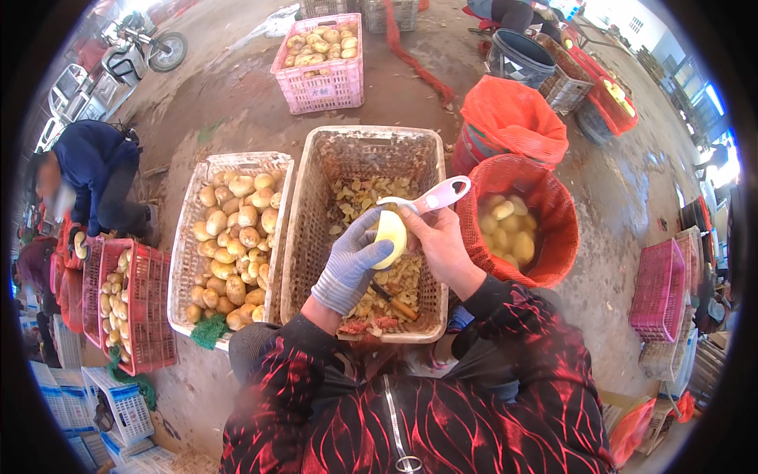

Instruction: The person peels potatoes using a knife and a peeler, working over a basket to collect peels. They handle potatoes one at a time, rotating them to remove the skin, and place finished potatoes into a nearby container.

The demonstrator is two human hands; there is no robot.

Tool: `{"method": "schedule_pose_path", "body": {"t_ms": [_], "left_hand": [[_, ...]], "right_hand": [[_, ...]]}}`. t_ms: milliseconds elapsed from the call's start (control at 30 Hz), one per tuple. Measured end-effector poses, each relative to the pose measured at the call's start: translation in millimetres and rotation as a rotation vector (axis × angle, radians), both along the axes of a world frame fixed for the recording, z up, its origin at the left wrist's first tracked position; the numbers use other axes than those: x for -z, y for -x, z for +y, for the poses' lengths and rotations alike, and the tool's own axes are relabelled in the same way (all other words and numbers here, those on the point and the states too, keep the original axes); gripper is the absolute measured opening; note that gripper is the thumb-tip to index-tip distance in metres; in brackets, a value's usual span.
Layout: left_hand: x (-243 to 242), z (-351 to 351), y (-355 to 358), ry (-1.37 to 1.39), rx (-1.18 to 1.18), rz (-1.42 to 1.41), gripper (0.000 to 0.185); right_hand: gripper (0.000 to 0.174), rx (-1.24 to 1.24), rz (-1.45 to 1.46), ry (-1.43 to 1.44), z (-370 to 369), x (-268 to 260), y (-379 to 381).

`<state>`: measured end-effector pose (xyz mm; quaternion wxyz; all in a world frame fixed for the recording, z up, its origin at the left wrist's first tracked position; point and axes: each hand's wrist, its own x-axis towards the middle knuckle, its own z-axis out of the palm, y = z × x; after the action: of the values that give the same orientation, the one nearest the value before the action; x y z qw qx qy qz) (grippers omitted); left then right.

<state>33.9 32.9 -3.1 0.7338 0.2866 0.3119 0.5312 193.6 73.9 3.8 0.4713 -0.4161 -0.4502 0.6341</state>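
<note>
My left hand (350,263), in a striped grey glove, grips a pale peeled potato (391,239) above the peelings crate. Bare and close beside it, my right hand (441,243) holds a peeler (437,197) with a pink and white handle. The peeler's head lies over the top of the potato. Below both hands, a dirty plastic crate (295,237) contains potato peelings (370,195) and a knife with a wooden handle (404,308). Unpeeled potatoes (237,237) fill the white crate (183,260) on the left. On the right, peeled potatoes (508,228) sit in a red mesh-lined bucket (556,237).
A pink crate of potatoes (320,89) stands ahead. Another red mesh-covered bucket (512,112) and a dark bucket (521,56) are at upper right. At left, a person (98,172) bends over a red crate (148,302). A motorcycle (142,47) is parked behind.
</note>
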Motion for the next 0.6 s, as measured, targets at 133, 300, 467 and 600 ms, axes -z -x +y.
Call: {"method": "schedule_pose_path", "body": {"t_ms": [133, 300, 467, 600], "left_hand": [[1, -3, 5, 0.054, 0.001, -0.022, 0.060], [4, -2, 2, -0.036, -0.012, 0.073, 0.056], [7, -3, 5, -0.110, -0.010, 0.217, 0.056], [-8, -6, 3, -0.048, 0.004, 0.152, 0.058]], "right_hand": [[0.012, 0.047, -0.019, -0.076, 9, 0, -6], [0.009, -0.003, 0.036, -0.230, 11, -24, -13], [0.014, -0.263, -0.032, -0.100, 14, -37, -21], [0.013, 0.036, -0.166, -0.136, 36, -11, -32]]}}
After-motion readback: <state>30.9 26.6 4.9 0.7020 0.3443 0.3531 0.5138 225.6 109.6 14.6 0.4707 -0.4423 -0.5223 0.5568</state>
